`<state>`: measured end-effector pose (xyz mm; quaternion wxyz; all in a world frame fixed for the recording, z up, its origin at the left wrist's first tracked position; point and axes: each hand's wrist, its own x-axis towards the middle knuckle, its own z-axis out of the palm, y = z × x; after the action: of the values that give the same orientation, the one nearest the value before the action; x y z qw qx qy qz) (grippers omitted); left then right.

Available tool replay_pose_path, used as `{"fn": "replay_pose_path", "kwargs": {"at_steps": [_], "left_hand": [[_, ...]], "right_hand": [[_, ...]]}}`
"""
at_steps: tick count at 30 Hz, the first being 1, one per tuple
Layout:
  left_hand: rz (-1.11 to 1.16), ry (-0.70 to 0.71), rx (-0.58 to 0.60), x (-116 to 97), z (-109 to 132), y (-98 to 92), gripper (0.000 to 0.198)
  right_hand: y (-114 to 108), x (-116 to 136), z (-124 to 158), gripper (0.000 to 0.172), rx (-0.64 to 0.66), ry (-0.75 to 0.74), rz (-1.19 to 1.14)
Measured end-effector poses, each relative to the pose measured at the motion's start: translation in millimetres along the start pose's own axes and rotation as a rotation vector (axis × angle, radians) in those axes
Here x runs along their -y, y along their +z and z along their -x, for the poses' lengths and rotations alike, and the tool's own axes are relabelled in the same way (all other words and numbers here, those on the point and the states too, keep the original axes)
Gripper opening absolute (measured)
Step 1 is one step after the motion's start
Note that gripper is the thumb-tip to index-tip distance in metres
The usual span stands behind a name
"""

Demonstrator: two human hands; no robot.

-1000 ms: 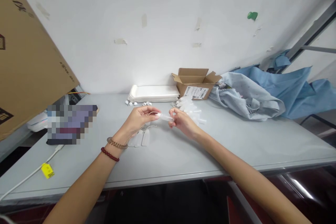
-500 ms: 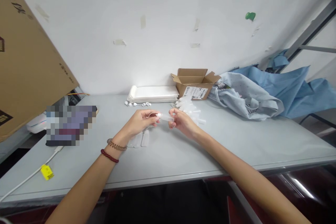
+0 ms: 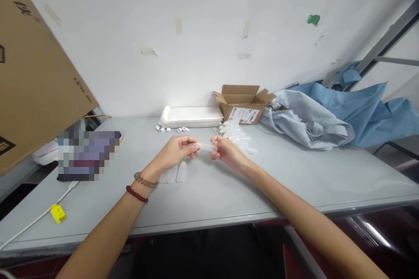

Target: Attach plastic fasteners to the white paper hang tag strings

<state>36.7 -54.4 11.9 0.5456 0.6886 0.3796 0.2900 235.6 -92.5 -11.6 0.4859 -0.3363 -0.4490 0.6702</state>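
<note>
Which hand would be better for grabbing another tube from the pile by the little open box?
Probably the right hand: it is close beside the pile of tubes, while the left hand is farther off. Both hold one tube, so the right would have to let go first.

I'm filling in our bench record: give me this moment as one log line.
left hand: pinching one end of translucent plastic tube | right hand: holding its other end | beyond hands: open brown cardboard box
</note>
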Motion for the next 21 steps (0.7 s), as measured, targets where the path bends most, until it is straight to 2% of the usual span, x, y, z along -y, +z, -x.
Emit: {"fn": "replay_pose_path", "kwargs": {"at_steps": [4, 7, 12, 14, 18, 21], "left_hand": [[-0.009, 0.04, -0.047, -1, 0, 0.5, 0.032], [-0.003, 0.01, -0.058, -2, 0, 1.2, 0.037], [0.0, -0.031, -0.037, -2, 0, 2.2, 0.034], [0.012, -0.033, -0.055, -1, -1, 2.4, 0.034], [0.056, -0.066, -0.08, 1, -2, 2.7, 0.036], [0.073, -0.116, -0.052, 2, -2, 2.6, 0.039]], "right_hand": [[0, 0, 0, 0.014, -0.005, 0.015, -0.013], [0, 0, 0, 0.013, -0.007, 0.01, -0.012], [-2, -3, -1, 0.013, -0.008, -0.033, 0.05], [-2, -5, 0, 0.016, -0.044, -0.114, 0.198], [1, -9, 2, 0.023, -0.122, -0.353, 0.694], [3, -11, 3, 0.022, -0.163, -0.426, 0.869]]}}
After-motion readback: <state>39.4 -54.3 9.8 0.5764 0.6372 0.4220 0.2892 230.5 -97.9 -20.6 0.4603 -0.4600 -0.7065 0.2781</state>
